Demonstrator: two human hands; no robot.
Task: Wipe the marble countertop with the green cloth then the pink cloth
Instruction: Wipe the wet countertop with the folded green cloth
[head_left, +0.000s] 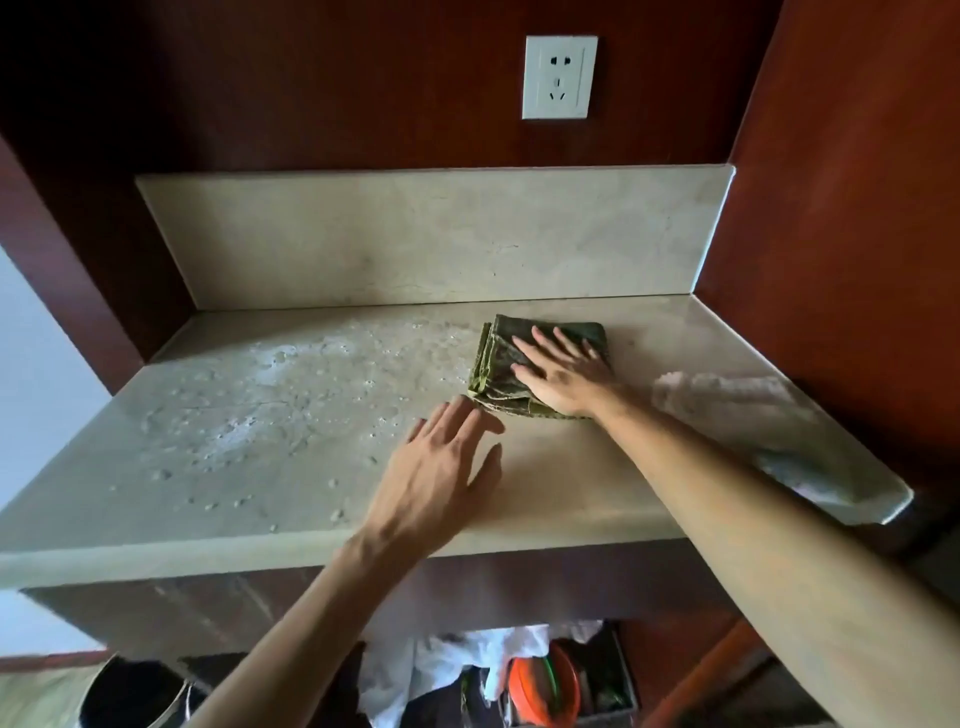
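A folded green cloth (506, 364) lies on the beige marble countertop (249, 499), right of centre toward the back. My right hand (563, 371) presses flat on top of it with fingers spread. My left hand (439, 478) rests open on the marble just in front and left of the cloth, fingertips close to its near corner. A pale pinkish cloth (753, 415) lies crumpled along the right end of the counter, beyond my right forearm. Water droplets and wet patches (270, 405) cover the left half of the counter.
A marble backsplash (415, 234) rises behind the counter, with red-brown wood walls on both sides and a white power socket (560, 77) above. Below the front edge sit a box with orange items (550, 686), white cloth or plastic, and a dark bin (130, 696).
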